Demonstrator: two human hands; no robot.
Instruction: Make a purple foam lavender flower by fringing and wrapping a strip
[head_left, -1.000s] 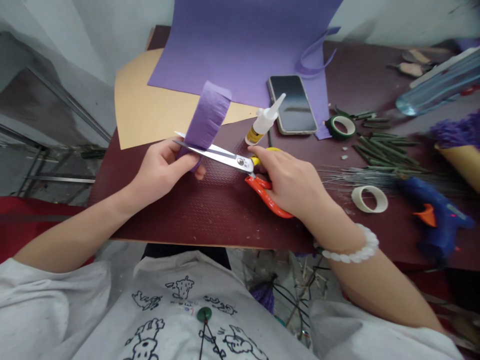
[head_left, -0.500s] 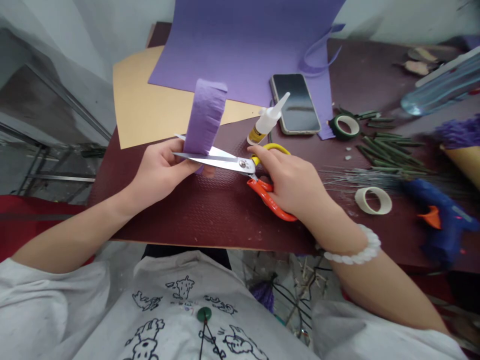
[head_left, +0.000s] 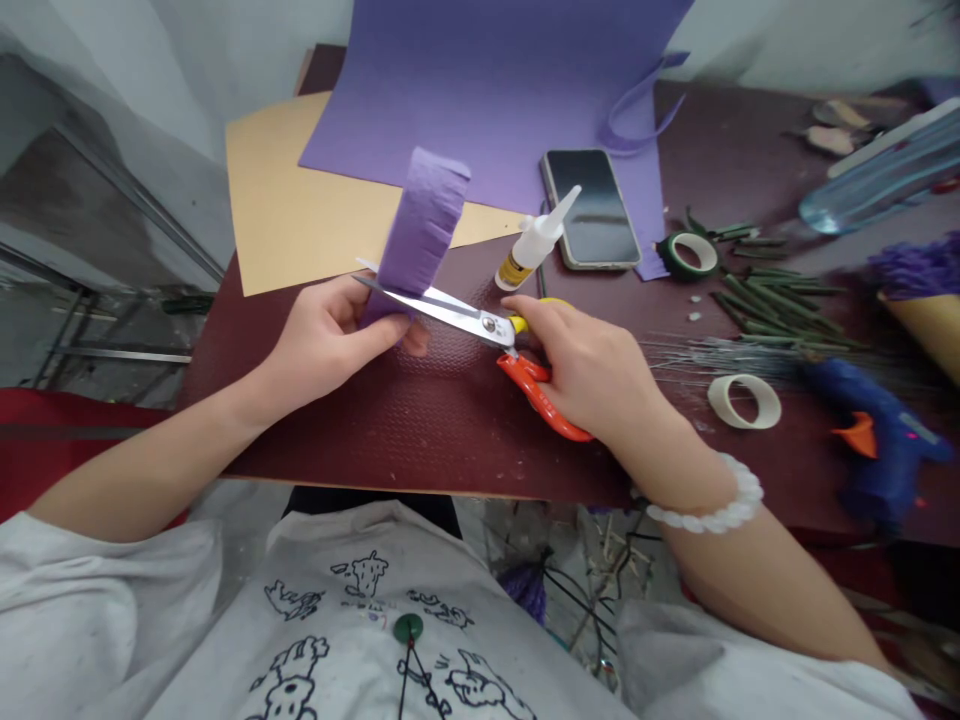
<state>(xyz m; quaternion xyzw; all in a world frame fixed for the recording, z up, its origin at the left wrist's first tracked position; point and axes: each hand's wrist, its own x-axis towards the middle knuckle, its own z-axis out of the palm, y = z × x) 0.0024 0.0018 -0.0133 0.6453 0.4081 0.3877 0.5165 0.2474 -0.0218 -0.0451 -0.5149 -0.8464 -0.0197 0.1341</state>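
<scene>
A purple paper strip (head_left: 426,220), its right edge cut into fringe, stands up from my left hand (head_left: 330,335), which pinches its lower end. My right hand (head_left: 596,370) grips scissors (head_left: 480,322) with one yellow and one red-orange handle. The scissor blades lie across the strip just above my left thumb, pointing left, one blade in front of the paper and the other tip showing behind it. A small white glue bottle (head_left: 529,250) with a long nozzle stands right beyond the scissors.
Behind lie a large purple sheet (head_left: 480,90), a tan sheet (head_left: 277,200) and a phone (head_left: 592,210). To the right are green tape (head_left: 688,255), green stems (head_left: 780,305), thin wires (head_left: 705,355), a white tape roll (head_left: 745,402), a blue glue gun (head_left: 885,430) and a bottle (head_left: 885,180).
The purple strip has tilted and shifted slightly to the right. The scissors' blades have turned a little, and more of the strip shows below them by my left thumb.
</scene>
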